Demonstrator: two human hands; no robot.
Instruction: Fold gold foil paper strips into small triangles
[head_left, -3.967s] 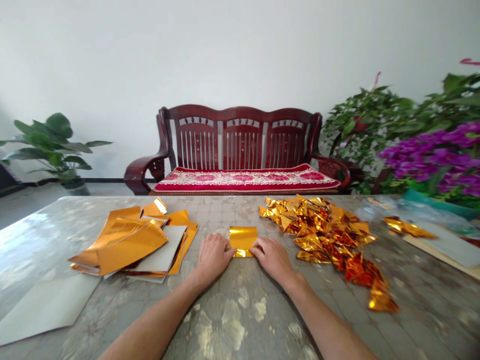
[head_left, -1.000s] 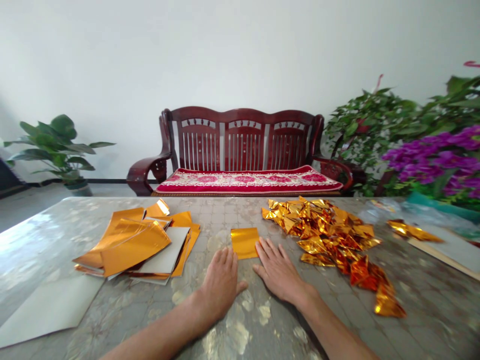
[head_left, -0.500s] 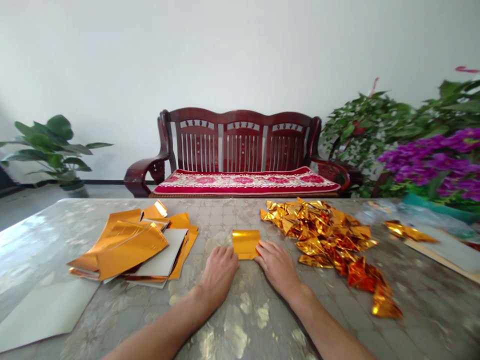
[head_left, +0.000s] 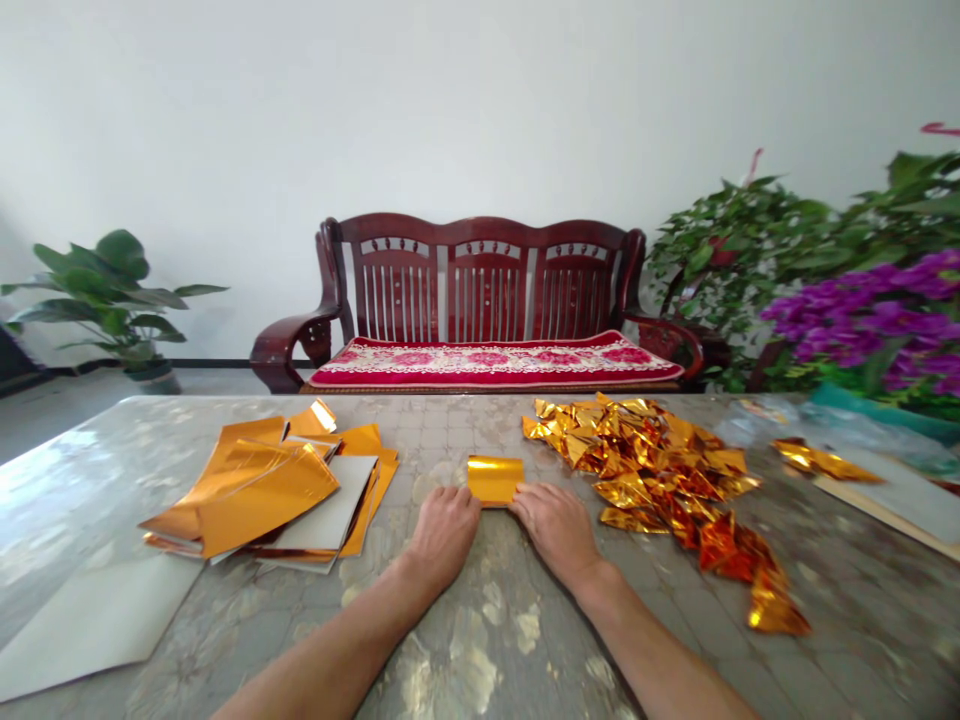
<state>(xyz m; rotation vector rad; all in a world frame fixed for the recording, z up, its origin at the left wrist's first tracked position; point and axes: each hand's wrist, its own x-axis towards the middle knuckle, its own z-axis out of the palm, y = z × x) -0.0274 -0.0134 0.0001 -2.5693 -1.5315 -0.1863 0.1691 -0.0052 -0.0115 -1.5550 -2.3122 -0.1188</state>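
Wall: a plain white wall (head_left: 480, 100) rises behind everything I can see.

Counter: the counter (head_left: 495, 640) runs across my view, its mottled grey top flecked with gold.

Settee: a dark red wooden settee (head_left: 480, 260) stands beyond the counter, with slatted backs and a red floral cushion (head_left: 495, 362) on its seat.

Plants: leafy greenery (head_left: 735, 250) and purple flowers (head_left: 870, 320) crowd the far right; a potted plant (head_left: 97, 290) stands on the floor at the far left.

Left of my hands: a loose stack of gold foil sheets (head_left: 255, 490) lies on grey card sheets (head_left: 330, 500), and a large pale card (head_left: 90, 620) lies nearer me, at the counter's corner.

Right of my hands: a heap of folded gold foil triangles (head_left: 645, 460) spreads toward me, just beside my right hand. Farther right, a crumpled gold foil strip (head_left: 821, 462) lies on a pale board (head_left: 892, 500).

Hands: my left hand (head_left: 442, 540) and right hand (head_left: 555, 530) rest palm-down on the counter, close together.

Fingers: my fingers (head_left: 457, 510) are slightly curled — their tips touch the foil's near edge, though I can't tell whether they're gripping it.

Foil piece: a small folded gold foil rectangle (head_left: 495, 480) lies flat on the counter, directly ahead of my fingertips and between both hands.
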